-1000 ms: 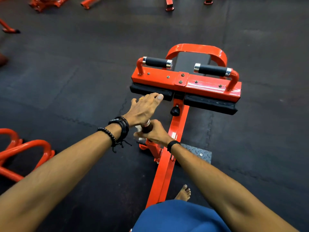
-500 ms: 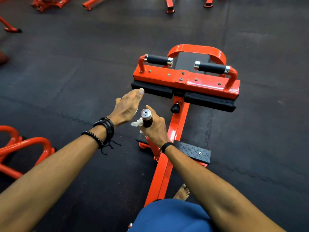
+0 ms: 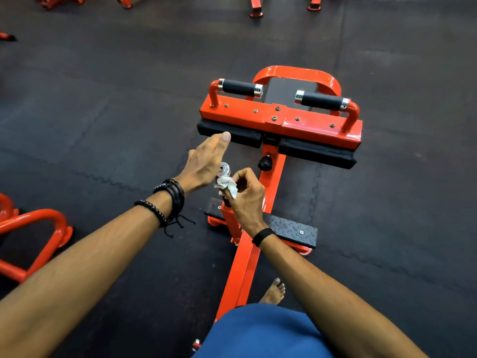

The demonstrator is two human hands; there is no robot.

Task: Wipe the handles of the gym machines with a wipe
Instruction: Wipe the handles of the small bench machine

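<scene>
Presently recorded, centre of frame: one right hand [image 3: 245,200], fingers curled round one white wipe [image 3: 227,186] and pressing it against one upright handle [image 3: 224,174] with a chrome end cap, a grip judged to let the wipe rub the shaft. One left hand [image 3: 206,161] sat just left of that handle, fingers straight and pressed together, holding nothing; whether it touched the cap could not be told, and it was judged to stand clear of the rubbing. Two black-gripped handles lay at upper centre on the orange machine [image 3: 281,120]: far left grip [image 3: 238,87] and far right grip [image 3: 321,100], both bare of any wipe, judged not yet done. One black knob [image 3: 265,162] sat on the centre beam, one tread plate [image 3: 291,229] below the right wrist, one bare foot [image 3: 273,291] at lower centre. Bracelets [image 3: 167,200] on the left wrist: count unclear
</scene>
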